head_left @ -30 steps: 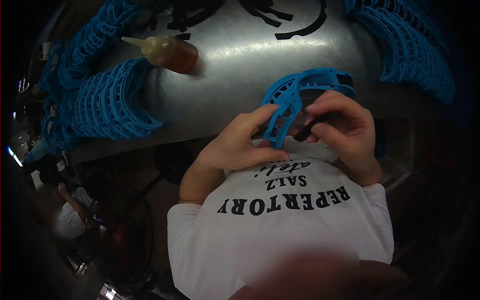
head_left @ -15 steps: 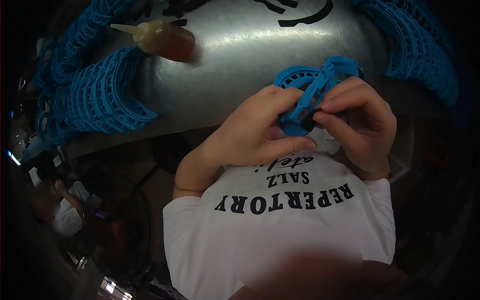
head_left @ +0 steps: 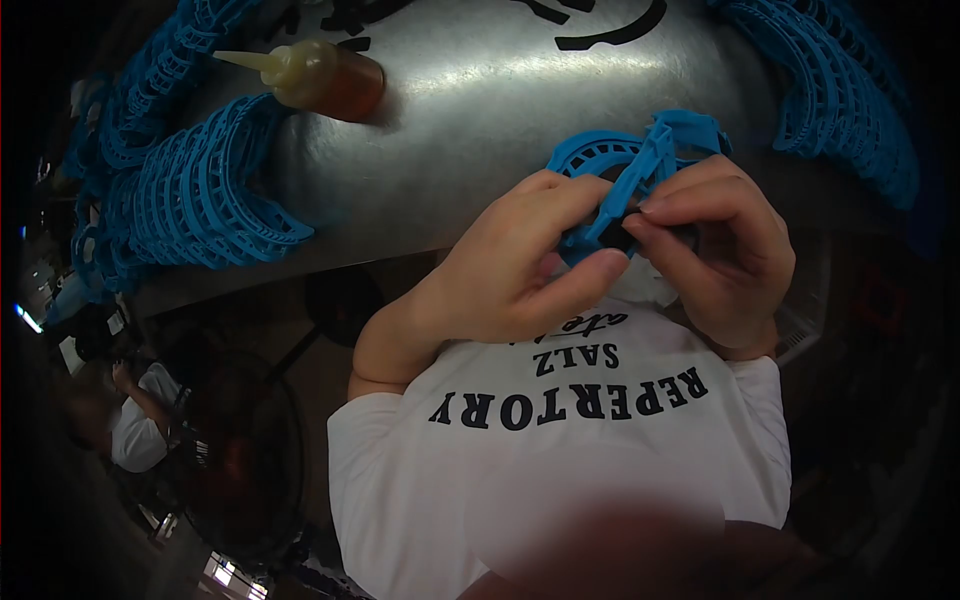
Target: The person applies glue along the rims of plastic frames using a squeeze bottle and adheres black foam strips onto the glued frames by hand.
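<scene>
- Item in hand: one blue ribbed plastic arc (head_left: 640, 165), held just above the near edge of the steel counter (head_left: 480, 120), close to the person's chest.
- Left hand (head_left: 520, 265): curled around the lower end of the arc, thumb laid along its underside, fingers closed on it.
- Right hand (head_left: 715, 250): fingertips pinched together on a small black part (head_left: 618, 232) where it meets the arc; the part is mostly hidden, so its shape cannot be told.
- Risk, slip: the black part is gripped only by fingertips; if pressed in askew it could pop free and fall past the counter's edge onto the lap or floor.
- Risk, breakage: the arc's ribs look thin; a twist between the two hands could bend or snap one.
- Risk, pinch: fingertips sit right at the joint and could be nipped if the part seats suddenly.
- Count, blue arcs: one in hand; a packed row at the left (head_left: 200, 190) and another at the right (head_left: 830, 90), too tightly stacked to count.
- Count, black curved strips (head_left: 610, 35): several on the far counter, partly cut off by the frame.
- Count, squeeze bottle (head_left: 315, 78): one, lying on its side, amber liquid inside.
- Count, other people (head_left: 135, 425): one, lower left, well apart.
</scene>
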Demonstrator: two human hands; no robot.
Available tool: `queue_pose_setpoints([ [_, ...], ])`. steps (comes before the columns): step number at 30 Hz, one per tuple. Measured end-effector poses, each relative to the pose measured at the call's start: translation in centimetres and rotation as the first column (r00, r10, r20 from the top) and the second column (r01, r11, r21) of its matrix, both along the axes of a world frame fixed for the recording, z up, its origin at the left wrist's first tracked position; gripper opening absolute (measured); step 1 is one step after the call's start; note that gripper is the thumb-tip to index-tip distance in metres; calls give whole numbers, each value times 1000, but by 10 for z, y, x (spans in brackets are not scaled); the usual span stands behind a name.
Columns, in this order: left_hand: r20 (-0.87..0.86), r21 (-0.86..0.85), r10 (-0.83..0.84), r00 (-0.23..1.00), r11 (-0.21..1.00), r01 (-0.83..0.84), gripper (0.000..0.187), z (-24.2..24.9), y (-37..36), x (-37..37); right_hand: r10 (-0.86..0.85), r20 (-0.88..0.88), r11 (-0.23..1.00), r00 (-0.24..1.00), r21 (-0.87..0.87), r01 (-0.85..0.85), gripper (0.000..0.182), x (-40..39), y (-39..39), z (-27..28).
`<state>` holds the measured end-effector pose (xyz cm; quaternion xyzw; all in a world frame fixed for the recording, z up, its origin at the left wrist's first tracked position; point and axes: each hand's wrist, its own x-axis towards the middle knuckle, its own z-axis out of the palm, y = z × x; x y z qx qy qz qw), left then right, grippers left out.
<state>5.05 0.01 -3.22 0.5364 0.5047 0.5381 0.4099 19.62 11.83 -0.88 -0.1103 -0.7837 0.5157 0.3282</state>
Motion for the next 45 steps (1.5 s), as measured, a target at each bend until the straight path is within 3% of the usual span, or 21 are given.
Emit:
queue_pose_setpoints([
  [5,-89,48,21,996,999,-17,25,-2,1,3,17,-11,993,1000,115,-15,25,5,2,-2],
  [8,2,-51,18,1000,999,-18,24,2,-2,4,8,-15,988,1000,152,-6,31,5,1,-10],
  [11,115,-66,16,993,998,-9,28,0,-2,2,-315,-359,940,879,10,341,35,-7,8,-34],
  [12,179,-37,13,984,999,-7,33,-3,-2,2,-315,-360,940,878,9,341,35,-5,12,-35],
  [13,243,-10,10,970,1000,-8,40,-5,-3,1,-404,-296,850,865,228,475,34,0,20,-34],
  [15,265,-28,18,964,1000,-11,43,-7,-6,1,-589,-238,509,772,633,583,35,11,34,-33],
  [16,287,-45,23,958,999,-10,47,-8,-7,1,-589,-241,510,772,630,585,35,16,36,-34],
  [18,307,-60,27,951,998,-9,51,-9,-7,0,-481,70,847,874,296,442,37,28,36,-34],
  [19,318,-56,30,947,998,-13,43,-9,-6,0,-368,197,930,909,76,360,38,33,34,-33],
  [22,344,-47,34,938,999,-18,28,-9,-5,-1,-384,186,923,904,68,378,40,47,26,-26],
  [24,292,-113,8,956,993,26,42,-8,-5,-3,-390,184,921,902,58,386,41,51,19,-21],
  [26,265,-146,-8,964,988,49,48,-5,-4,-4,-397,135,903,908,235,360,42,51,13,-11],
  [29,288,-167,-4,958,984,55,26,1,-3,-3,-393,101,877,914,339,339,42,49,9,-3],
  [31,296,-176,-17,955,982,72,25,1,-4,-4,-380,83,868,921,378,324,42,47,8,-1],
  [40,373,-276,45,927,959,64,23,-2,0,-7,-373,78,837,924,458,299,42,43,6,3],
  [42,382,-293,66,922,955,53,23,-4,3,-4,-411,57,862,910,348,367,40,45,13,-5],
  [43,218,-124,206,954,975,-183,24,-6,8,3,-431,46,868,901,292,401,39,46,16,-10],
  [45,-18,311,543,839,801,-512,34,-9,14,13,-477,26,862,878,209,462,37,46,16,-20],
])
